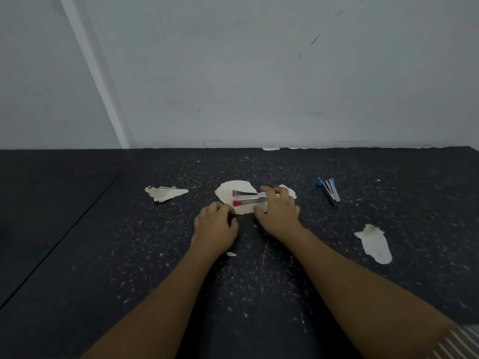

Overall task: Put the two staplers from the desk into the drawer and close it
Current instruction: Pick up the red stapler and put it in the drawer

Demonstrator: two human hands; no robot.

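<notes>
A red-and-silver stapler (247, 198) lies on a pale worn patch in the middle of the dark desk (103, 255), its jaws parted at the left end. My right hand (278, 211) covers its right end, fingers spread over it and thumb on the near side; a firm grip does not show. My left hand (216, 224) rests just left of and nearer than the stapler, fingers curled, nothing in it. A blue-and-silver stapler (329, 190) lies alone farther right. No drawer is in view.
Pale worn patches mark the desk at the left (164, 193) and right (375, 243). A white wall (259, 73) rises right behind the desk's far edge. A seam (64, 229) runs diagonally down the left part of the desk.
</notes>
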